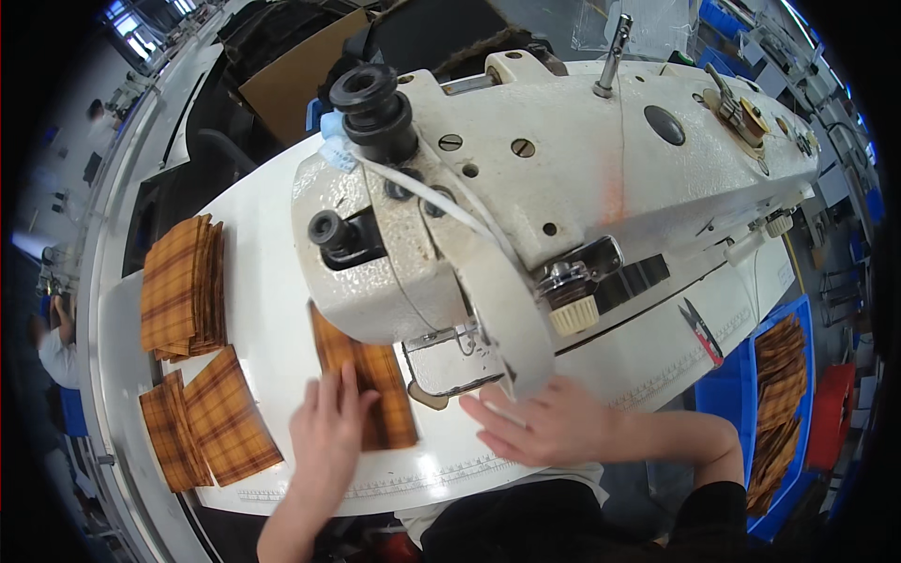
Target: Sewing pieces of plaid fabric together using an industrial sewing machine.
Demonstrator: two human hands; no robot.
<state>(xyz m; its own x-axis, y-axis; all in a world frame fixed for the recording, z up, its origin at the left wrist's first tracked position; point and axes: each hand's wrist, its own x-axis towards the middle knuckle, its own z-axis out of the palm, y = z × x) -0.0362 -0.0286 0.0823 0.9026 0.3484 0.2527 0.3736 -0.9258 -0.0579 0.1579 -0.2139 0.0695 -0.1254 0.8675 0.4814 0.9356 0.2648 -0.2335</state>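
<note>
A piece of orange-brown plaid fabric (pixel 389 413) lies on the white sewing table (pixel 258 281), its far end reaching beside the sewing machine's head (pixel 375 300). My left hand (pixel 328 422) rests on this piece, fingers stretched out over its left side and thumb apart. Just right of the needle plate (pixel 450 364), my right hand (pixel 549 422) hovers near the table's front edge. Its fingers point left and stand apart, with nothing visible in them. A pale curved part (pixel 511 319) of the machine hides some of the needle area and the right fingertips.
A stack of plaid pieces (pixel 183 286) sits at the table's left, with more loose pieces (pixel 230 413) in front of it. Red-handled scissors (pixel 701 335) lie at the right. Beyond them, a blue bin (pixel 741 385) holds plaid fabric. A cardboard box (pixel 291 80) stands behind.
</note>
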